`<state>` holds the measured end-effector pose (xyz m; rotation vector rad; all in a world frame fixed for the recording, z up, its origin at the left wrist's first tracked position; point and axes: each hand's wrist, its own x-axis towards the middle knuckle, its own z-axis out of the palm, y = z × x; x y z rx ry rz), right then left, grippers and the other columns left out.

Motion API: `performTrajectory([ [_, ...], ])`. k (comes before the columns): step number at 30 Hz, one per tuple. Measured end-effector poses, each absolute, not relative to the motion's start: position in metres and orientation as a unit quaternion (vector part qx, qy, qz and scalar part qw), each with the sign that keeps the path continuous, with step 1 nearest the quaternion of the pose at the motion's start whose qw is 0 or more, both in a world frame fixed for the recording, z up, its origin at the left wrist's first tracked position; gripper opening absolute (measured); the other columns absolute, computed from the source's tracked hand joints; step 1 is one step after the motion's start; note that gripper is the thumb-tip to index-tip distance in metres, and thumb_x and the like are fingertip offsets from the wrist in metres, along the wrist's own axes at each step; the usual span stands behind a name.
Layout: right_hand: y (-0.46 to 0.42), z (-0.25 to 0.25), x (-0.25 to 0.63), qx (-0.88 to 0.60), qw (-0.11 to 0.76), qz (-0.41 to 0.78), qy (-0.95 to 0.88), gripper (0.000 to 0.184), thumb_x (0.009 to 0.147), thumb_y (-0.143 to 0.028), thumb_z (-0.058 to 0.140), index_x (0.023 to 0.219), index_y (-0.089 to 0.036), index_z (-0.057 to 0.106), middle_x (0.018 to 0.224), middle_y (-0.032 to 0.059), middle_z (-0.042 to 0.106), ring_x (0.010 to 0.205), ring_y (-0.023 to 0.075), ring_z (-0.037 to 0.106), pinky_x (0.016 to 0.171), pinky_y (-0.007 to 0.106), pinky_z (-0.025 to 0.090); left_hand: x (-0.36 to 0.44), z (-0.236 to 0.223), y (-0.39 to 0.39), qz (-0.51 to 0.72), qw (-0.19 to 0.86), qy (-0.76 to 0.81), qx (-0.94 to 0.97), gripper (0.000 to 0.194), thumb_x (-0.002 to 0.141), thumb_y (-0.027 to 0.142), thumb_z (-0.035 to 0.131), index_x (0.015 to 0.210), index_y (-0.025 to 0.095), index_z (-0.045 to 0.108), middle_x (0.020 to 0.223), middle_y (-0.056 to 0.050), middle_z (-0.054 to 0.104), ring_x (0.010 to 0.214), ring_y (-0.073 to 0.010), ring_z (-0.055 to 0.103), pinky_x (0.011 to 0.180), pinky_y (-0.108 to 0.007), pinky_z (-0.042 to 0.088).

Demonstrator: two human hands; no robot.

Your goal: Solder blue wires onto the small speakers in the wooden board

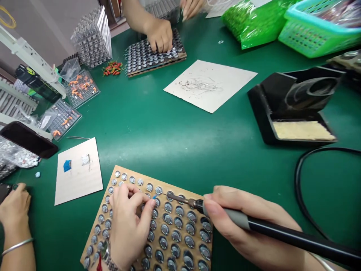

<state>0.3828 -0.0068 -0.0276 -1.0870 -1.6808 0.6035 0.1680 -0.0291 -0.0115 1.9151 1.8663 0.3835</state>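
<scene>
A wooden board [118, 174] filled with several small round silver parts lies at the bottom centre. My left hand [128, 222] rests on it, fingers pinched on a thin blue wire [154, 197] held over one part. My right hand [251, 222] grips a black soldering iron [282, 233] like a pen. Its tip [169, 196] reaches left and almost meets the blue wire.
A black iron stand with a yellow sponge [303, 130] sits right, a black cable [299, 177] below it. White cards [77, 171] [210, 84] lie on the green mat. Another person's hands [159, 34] work a second board at the top; a third person's hand [14, 205] is bottom left.
</scene>
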Motion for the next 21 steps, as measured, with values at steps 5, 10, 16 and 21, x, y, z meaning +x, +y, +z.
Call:
performTrajectory([
  [5, -0.0100, -0.0330, 0.3822, -0.441, 0.502, 0.246, -0.702, 0.014, 0.093, -0.017, 0.057, 0.081, -0.024, 0.052, 0.059, -0.0061, 0.057, 0.046, 0.0067, 0.054, 0.046, 0.017, 0.046, 0.1692, -0.0136, -0.0308, 0.142, 0.203, 0.670, 0.700, 0.021, 0.094, 0.027, 0.053, 0.076, 0.023, 0.064, 0.090, -0.004, 0.053, 0.089, -0.0233, 0.048, 0.078, -0.042, 0.039],
  [10, -0.0089, -0.0334, 0.3812, -0.444, 0.497, 0.239, -0.706, 0.017, 0.093, -0.019, 0.057, 0.078, -0.024, 0.051, 0.057, -0.0060, 0.056, 0.045, 0.0069, 0.054, 0.045, 0.017, 0.046, 0.1712, -0.0148, -0.0314, 0.143, 0.181, 0.668, 0.707, 0.020, 0.093, 0.025, 0.054, 0.076, 0.022, 0.063, 0.090, -0.004, 0.052, 0.089, -0.0228, 0.048, 0.080, -0.042, 0.038],
  [16, -0.0087, -0.0328, 0.3802, -0.444, 0.488, 0.239, -0.712, 0.016, 0.092, -0.017, 0.057, 0.079, -0.025, 0.051, 0.059, -0.0050, 0.059, 0.047, 0.0092, 0.057, 0.047, 0.019, 0.048, 0.1732, -0.0150, -0.0318, 0.138, 0.162, 0.667, 0.714, 0.019, 0.093, 0.023, 0.054, 0.077, 0.022, 0.063, 0.091, -0.004, 0.053, 0.090, -0.0227, 0.049, 0.082, -0.042, 0.036],
  [21, -0.0068, -0.0309, 0.3786, -0.444, 0.482, 0.240, -0.717, 0.014, 0.092, -0.016, 0.056, 0.082, -0.025, 0.052, 0.060, -0.0057, 0.061, 0.047, 0.0087, 0.058, 0.048, 0.018, 0.049, 0.1744, -0.0139, -0.0317, 0.141, 0.158, 0.664, 0.717, 0.018, 0.093, 0.022, 0.055, 0.076, 0.022, 0.063, 0.091, -0.004, 0.053, 0.090, -0.0229, 0.048, 0.082, -0.043, 0.035],
])
